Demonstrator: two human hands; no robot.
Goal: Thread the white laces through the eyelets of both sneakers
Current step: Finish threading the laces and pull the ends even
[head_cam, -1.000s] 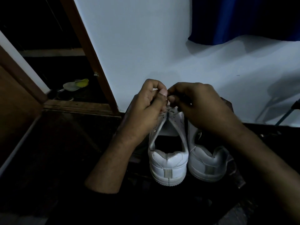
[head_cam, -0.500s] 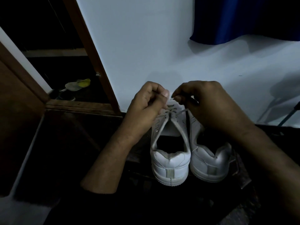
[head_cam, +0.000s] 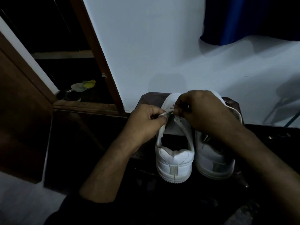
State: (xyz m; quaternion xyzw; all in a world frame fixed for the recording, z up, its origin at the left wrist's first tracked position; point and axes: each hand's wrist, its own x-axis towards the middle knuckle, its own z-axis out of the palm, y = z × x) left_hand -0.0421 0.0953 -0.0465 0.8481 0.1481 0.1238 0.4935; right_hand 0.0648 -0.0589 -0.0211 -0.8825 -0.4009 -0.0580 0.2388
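Lengthwise, sneakers (head_cam: 174, 161) heels toward camera, both hands' (head_cam: 146, 122) grip apparently pinching lace (head_cam: 168, 111).

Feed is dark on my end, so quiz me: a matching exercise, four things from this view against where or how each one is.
Things:
1. left hand
2. right hand
3. right sneaker
4. blue cloth

States:
A. hangs on the wall, upper right
B. pinches the lace at the left sneaker's left eyelet row
C. stands untouched, heel toward the camera
D. pinches the lace from the right side

Pairs: 1-B, 2-D, 3-C, 4-A
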